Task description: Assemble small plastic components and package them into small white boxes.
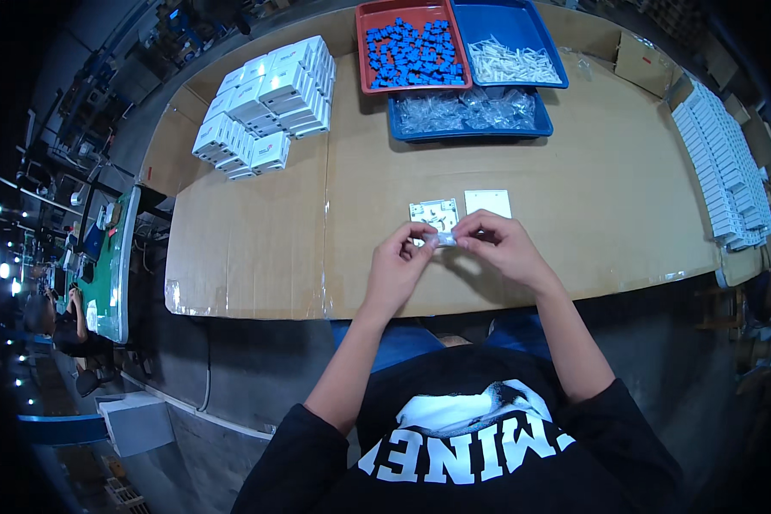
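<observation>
My left hand (pixel 397 264) and my right hand (pixel 507 248) pinch a small clear plastic bag (pixel 441 240) between their fingertips. What the bag holds is too small to make out. Just beyond it, an open white square case (pixel 434 208) with small parts inside lies on the cardboard-covered table (pixel 377 188); the bag and my fingers hide its near side. A flat white square cover (pixel 488 202) rests to the right of the case, close behind my right hand.
Stacked white boxes (pixel 268 90) stand at the far left. At the back are a red tray (pixel 361 51) of blue parts, a blue tray (pixel 559 64) of white plugs and a blue tray (pixel 471 134) of clear bags. White pieces (pixel 720 163) line the right. Another person (pixel 68 325) sits far left.
</observation>
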Available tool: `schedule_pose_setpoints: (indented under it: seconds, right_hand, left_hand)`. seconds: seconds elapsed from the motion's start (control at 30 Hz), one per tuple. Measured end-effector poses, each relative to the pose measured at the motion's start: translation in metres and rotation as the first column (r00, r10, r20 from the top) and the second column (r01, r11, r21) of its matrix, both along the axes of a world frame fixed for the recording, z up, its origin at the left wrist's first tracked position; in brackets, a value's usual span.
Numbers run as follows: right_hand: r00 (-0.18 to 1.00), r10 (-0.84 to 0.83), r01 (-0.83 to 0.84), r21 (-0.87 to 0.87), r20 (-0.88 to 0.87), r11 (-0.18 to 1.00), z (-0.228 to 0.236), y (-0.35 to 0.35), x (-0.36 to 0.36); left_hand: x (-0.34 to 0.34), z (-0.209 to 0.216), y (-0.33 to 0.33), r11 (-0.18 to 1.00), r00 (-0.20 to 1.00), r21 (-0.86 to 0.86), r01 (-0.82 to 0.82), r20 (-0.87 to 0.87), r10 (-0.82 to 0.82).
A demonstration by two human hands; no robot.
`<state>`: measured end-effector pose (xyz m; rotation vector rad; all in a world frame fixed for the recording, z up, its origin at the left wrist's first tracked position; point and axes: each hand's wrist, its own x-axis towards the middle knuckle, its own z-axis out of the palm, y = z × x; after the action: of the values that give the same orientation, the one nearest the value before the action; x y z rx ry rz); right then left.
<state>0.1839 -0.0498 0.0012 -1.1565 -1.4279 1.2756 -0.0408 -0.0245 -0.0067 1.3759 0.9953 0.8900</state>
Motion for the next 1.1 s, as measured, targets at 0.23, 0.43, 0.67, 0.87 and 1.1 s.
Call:
schedule_pose_setpoints:
  seconds: [0.23,0.43,0.67,0.87,1.1]
  right_hand:
    - [0.925,-0.177,0.056,0.34,0.335,0.939,-0.027,0.032,-0.012]
    - [0.845,-0.256,-0.062,0.562,0.469,0.825,-0.044,0.039,-0.018]
    - [0.74,-0.271,-0.152,0.545,0.615,0.824,-0.034,0.041,-0.01]
    - [0.53,-0.275,-0.28,0.472,0.802,0.836,-0.015,0.038,-0.019]
    - [0.347,-0.194,-0.277,0.298,0.918,0.914,-0.014,0.045,-0.026]
  left_hand:
    - [0.005,-0.022,0.038,0.697,0.856,0.71,0.102,-0.42,0.302]
    - [-0.005,-0.032,0.036,0.743,0.783,0.652,0.15,-0.538,0.314]
    - [-0.01,-0.036,0.036,0.68,0.842,0.699,0.222,-0.489,0.228]
    - [-0.016,-0.042,0.03,0.642,0.865,0.714,0.279,-0.478,0.155]
    - [-0.011,-0.04,0.029,0.629,0.841,0.711,0.314,-0.516,0.163]
